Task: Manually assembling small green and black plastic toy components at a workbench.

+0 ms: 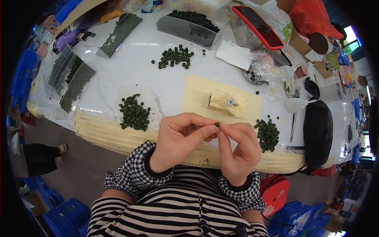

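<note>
At the far left of the white tabletop [104, 81], we see clear curved trays [81, 85] with dark green pieces in them. Just to their right, we have a straight clear tray [121, 34] spread with more of these pieces, and nearer to us the left pile [134, 113] of small round green pieces on a clear sheet [151, 98]. Next comes our left hand [173, 138], its thumb and fingertips pressed together on a small green piece [216, 125]. Beyond that hand we find the far pile [176, 58], with a dark curved tray [187, 32] behind it. The small piece is held up between our two hands, over the tabletop's near edge; our right hand [241, 148] pinches it from the other side with thumb and forefinger. Behind the fingers we see a cream block [221, 103] on a pale yellow sheet [193, 89]. Just right of our right hand lies the right pile [268, 135] of green pieces, then slim metal tweezers [293, 127], and finally a black bag [318, 132].
</note>
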### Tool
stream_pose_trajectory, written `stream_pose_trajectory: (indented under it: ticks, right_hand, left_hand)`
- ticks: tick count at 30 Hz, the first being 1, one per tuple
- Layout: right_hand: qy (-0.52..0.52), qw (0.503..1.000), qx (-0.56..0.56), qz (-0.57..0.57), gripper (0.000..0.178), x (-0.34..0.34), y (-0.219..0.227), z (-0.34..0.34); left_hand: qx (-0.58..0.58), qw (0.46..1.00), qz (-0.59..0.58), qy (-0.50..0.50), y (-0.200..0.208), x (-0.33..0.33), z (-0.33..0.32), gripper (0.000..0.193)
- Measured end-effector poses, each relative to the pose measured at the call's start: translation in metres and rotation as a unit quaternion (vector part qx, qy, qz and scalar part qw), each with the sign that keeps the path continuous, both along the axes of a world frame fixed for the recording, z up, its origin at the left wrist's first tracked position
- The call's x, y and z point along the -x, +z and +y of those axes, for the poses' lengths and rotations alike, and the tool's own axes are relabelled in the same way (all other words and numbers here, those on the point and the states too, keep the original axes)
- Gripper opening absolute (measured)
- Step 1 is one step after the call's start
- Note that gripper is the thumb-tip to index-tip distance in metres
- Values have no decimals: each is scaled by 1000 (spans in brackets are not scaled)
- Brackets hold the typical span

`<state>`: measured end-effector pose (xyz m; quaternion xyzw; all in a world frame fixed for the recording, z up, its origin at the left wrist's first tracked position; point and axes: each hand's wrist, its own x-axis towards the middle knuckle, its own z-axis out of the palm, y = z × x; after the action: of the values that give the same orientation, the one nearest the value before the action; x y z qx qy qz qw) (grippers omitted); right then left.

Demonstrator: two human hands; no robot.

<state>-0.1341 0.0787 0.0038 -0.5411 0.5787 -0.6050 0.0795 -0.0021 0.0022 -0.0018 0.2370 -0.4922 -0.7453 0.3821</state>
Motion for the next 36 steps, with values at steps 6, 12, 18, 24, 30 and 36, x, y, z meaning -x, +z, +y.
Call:
stream_pose_trajectory:
  ticks: [6, 12, 18, 24, 30, 36]
  right_hand:
    - [24, 999, -1, 27, 32, 3, 0, 1]
    - [36, 999, -8, -9, 32, 5, -5, 5]
    - [45, 997, -1, 62, 35, 10, -1, 5]
    - [71, 990, 0, 126, 37, 22, 3, 7]
    - [79, 995, -21, 50, 36, 19, 2, 10]
    - [54, 997, -1, 50, 35, 14, 0, 10]
  left_hand:
    - [76, 997, -2, 32, 0, 0, -1, 18]
    - [200, 977, -40, 62, 0, 0, -1, 23]
    - [232, 968, -65, 74, 0, 0, -2, 20]
    - [277, 957, -85, 35, 4, -2, -7, 21]
    - [322, 941, -97, 35, 9, -2, -8, 23]
    - [215, 975, -54, 9, 3, 0, -6, 22]
